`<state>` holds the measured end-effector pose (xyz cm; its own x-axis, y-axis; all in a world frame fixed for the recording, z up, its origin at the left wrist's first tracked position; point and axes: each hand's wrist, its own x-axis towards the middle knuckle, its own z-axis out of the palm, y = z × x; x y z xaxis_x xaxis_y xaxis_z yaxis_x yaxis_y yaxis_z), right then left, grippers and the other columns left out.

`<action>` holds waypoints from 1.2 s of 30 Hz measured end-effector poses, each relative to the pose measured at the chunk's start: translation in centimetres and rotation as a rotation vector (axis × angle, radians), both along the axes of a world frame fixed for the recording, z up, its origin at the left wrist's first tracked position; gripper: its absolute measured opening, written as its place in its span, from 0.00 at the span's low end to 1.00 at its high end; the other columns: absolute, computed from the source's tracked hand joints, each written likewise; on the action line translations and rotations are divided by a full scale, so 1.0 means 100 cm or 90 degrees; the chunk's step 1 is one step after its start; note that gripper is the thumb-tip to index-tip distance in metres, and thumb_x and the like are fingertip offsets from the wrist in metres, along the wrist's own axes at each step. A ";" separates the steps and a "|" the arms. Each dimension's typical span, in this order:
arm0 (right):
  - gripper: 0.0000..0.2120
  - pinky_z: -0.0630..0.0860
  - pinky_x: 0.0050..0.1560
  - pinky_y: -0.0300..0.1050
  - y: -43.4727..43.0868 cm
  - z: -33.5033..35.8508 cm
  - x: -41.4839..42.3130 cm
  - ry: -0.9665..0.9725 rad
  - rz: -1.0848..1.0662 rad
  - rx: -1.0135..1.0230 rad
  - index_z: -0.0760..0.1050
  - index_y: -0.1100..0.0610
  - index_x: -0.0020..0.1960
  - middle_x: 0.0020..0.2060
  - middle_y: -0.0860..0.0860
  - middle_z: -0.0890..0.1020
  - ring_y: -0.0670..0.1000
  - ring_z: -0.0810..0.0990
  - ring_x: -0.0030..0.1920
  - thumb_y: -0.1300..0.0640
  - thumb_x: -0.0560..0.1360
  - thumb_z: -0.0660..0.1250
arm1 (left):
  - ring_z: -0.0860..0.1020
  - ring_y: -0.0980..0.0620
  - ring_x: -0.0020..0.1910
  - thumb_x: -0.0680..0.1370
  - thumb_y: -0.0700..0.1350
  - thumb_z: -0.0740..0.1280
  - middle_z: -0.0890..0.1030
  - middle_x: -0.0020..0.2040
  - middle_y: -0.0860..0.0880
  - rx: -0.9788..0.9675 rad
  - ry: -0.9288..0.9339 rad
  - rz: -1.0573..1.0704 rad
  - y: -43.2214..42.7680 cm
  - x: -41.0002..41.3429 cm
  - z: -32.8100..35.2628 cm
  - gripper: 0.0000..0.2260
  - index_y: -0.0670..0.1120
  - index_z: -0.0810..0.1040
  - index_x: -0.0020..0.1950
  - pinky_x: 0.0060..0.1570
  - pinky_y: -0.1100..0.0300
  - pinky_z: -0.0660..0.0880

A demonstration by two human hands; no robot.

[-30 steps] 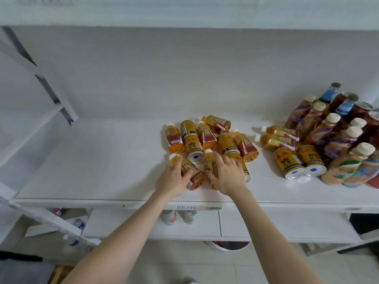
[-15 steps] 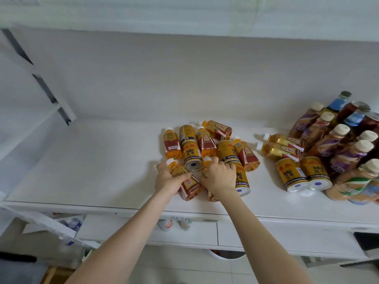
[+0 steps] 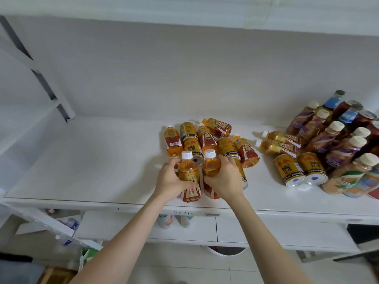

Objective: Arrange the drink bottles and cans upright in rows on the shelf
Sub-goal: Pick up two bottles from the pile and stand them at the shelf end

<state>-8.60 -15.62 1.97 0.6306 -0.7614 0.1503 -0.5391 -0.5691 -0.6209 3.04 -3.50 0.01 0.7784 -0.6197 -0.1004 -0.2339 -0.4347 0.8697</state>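
Observation:
My left hand grips a small orange drink bottle with a white cap and red label, held upright near the front of the white shelf. Right beside it, my right hand grips a second orange bottle, also upright. The two bottles touch side by side. Behind them lies a heap of orange bottles and gold cans on their sides.
Two more gold cans and two orange bottles lie further right. A leaning cluster of coffee bottles and blue-labelled bottles fills the right end. A lower shelf holds other bottles.
Both hands closed on the two lying orange bottles at the front of the heap and raised them upright, drawing them slightly toward the shelf's front edge.

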 end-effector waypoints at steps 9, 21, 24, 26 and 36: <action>0.25 0.71 0.45 0.43 0.051 0.004 0.022 -0.065 0.018 0.028 0.74 0.56 0.57 0.49 0.53 0.79 0.53 0.75 0.52 0.55 0.62 0.76 | 0.78 0.55 0.49 0.56 0.47 0.83 0.80 0.52 0.55 -0.007 -0.038 -0.085 0.059 0.027 0.009 0.34 0.54 0.70 0.57 0.46 0.61 0.76; 0.30 0.66 0.40 0.28 0.139 0.018 0.077 -0.123 0.025 0.122 0.73 0.51 0.60 0.46 0.43 0.78 0.43 0.75 0.46 0.58 0.61 0.79 | 0.78 0.52 0.47 0.52 0.48 0.82 0.79 0.48 0.54 0.001 -0.082 -0.094 0.154 0.108 0.023 0.33 0.53 0.69 0.51 0.47 0.53 0.78; 0.30 0.66 0.39 0.25 0.152 0.015 0.102 -0.123 0.057 0.137 0.73 0.53 0.60 0.47 0.43 0.78 0.42 0.75 0.46 0.59 0.60 0.79 | 0.78 0.52 0.49 0.53 0.47 0.81 0.78 0.48 0.55 0.002 -0.088 -0.082 0.167 0.133 0.025 0.33 0.53 0.70 0.52 0.48 0.53 0.78; 0.30 0.68 0.40 0.26 0.161 0.015 0.122 -0.128 0.083 0.152 0.73 0.53 0.59 0.46 0.42 0.78 0.40 0.76 0.45 0.59 0.59 0.79 | 0.78 0.52 0.50 0.54 0.46 0.81 0.78 0.50 0.55 0.002 -0.093 -0.071 0.177 0.150 0.027 0.33 0.52 0.71 0.55 0.49 0.55 0.77; 0.28 0.69 0.41 0.32 0.229 0.017 0.226 -0.142 0.101 0.187 0.74 0.55 0.59 0.48 0.47 0.78 0.47 0.76 0.47 0.60 0.61 0.78 | 0.74 0.52 0.51 0.58 0.44 0.81 0.75 0.52 0.53 0.062 -0.134 -0.083 0.254 0.245 0.035 0.33 0.49 0.72 0.60 0.50 0.58 0.72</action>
